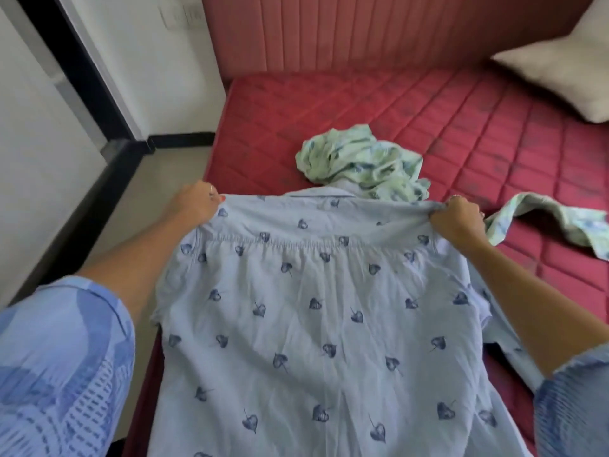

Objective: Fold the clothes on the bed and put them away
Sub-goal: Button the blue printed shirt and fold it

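Observation:
A light blue shirt [316, 318] printed with dark leaf shapes is stretched out back-side up over the near part of the red mattress [362, 103]. My left hand [194, 206] grips its left shoulder and my right hand [456, 217] grips its right shoulder, holding the top edge taut. One sleeve trails off at the right, below my right forearm. Just beyond the collar lies a crumpled pale green and blue garment [359, 161]. A long strip of similar green cloth [553, 222] lies flat to the right of my right hand.
A white pillow [557, 70] leans at the far right corner against the pink padded headboard [362, 31]. Left of the bed runs a strip of floor [171, 179], bounded by a white wall with a black skirting.

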{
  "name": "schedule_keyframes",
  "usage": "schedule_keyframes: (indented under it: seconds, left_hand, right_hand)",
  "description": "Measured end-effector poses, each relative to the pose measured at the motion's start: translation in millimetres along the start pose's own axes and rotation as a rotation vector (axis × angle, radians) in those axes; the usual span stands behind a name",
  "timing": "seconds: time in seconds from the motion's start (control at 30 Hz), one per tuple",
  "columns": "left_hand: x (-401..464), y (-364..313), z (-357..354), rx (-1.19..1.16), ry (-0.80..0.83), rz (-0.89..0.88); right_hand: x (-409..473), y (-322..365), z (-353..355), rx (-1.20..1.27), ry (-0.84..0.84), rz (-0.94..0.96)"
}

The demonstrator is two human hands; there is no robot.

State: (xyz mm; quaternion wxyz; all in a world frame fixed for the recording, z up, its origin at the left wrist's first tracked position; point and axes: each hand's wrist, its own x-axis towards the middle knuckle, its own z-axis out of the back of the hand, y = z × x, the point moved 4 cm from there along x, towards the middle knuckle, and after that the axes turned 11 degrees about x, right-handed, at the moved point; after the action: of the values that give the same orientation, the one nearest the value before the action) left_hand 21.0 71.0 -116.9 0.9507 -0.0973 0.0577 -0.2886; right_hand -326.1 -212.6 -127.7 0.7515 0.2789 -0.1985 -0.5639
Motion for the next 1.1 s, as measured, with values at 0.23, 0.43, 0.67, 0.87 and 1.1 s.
schedule_keyframes:
  seconds: [0.23, 0.43, 0.67, 0.87, 1.1]
  left_hand:
    - [17, 9, -69, 0.024, 0.051, -0.008]
    - [-22, 43, -50, -0.100, -0.169, -0.069]
    - [-93, 175, -32, -0.326, -0.088, 0.429]
    - [-190, 240, -82, -0.840, 0.282, 0.857]
    - [-238, 254, -131, -1.205, 0.354, 0.961]
  right_hand:
    - [8, -27, -46, -0.088, 0.048, 0.031]
    - [-1, -14, -28, -0.058, 0.035, 0.100]
    - [-54, 44, -13, 0.027, -0.022, 0.168]
    - [-114, 127, -70, -0.083, 0.092, 0.383]
    - [-236, 233, -191, -0.276, 0.319, 0.856]
